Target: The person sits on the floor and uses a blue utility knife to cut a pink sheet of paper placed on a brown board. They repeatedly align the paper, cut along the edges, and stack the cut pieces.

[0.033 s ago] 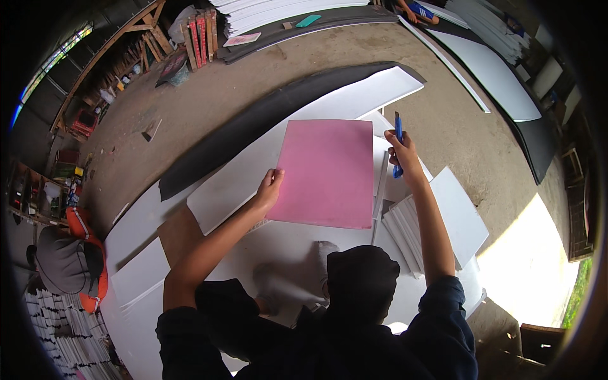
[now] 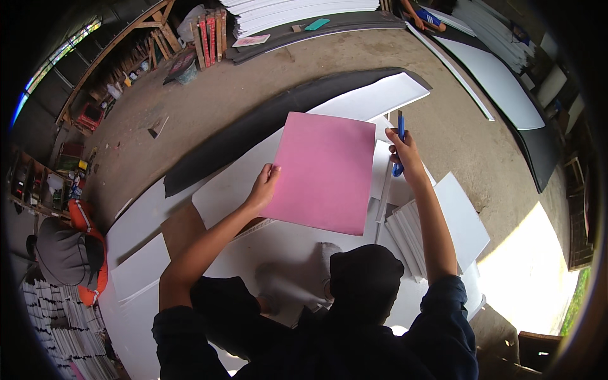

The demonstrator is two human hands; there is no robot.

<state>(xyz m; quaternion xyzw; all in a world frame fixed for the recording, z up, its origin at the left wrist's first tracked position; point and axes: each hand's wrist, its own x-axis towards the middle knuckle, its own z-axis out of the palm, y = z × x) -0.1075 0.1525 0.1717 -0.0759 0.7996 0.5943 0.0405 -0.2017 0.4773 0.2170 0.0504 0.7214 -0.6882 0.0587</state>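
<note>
A flat pink rectangular sheet (image 2: 323, 174) is raised in front of me, tilted a little clockwise. My left hand (image 2: 263, 189) grips it by its left edge, thumb on the face and the other fingers hidden behind. To the right of the sheet, my right hand (image 2: 405, 152) is closed round a blue utility knife (image 2: 398, 166), held upright with its tip pointing away from me. The right hand does not touch the sheet. Beneath both hands lie large white sheets (image 2: 237, 183), and a stack of white panels (image 2: 405, 231) leans at the right.
A long black sheet (image 2: 253, 123) curves along the floor beyond the white ones. Farther back stand a white sheet pile (image 2: 297, 16) and red boards (image 2: 208, 39). A grey and orange bag (image 2: 69, 250) sits at the left. Another person's arm (image 2: 425, 16) shows at the far right.
The pink sheet has turned slightly clockwise, its lower edge swinging toward the left. My left hand has shifted a little left and up with it. The right hand keeps its hold on the knife.
</note>
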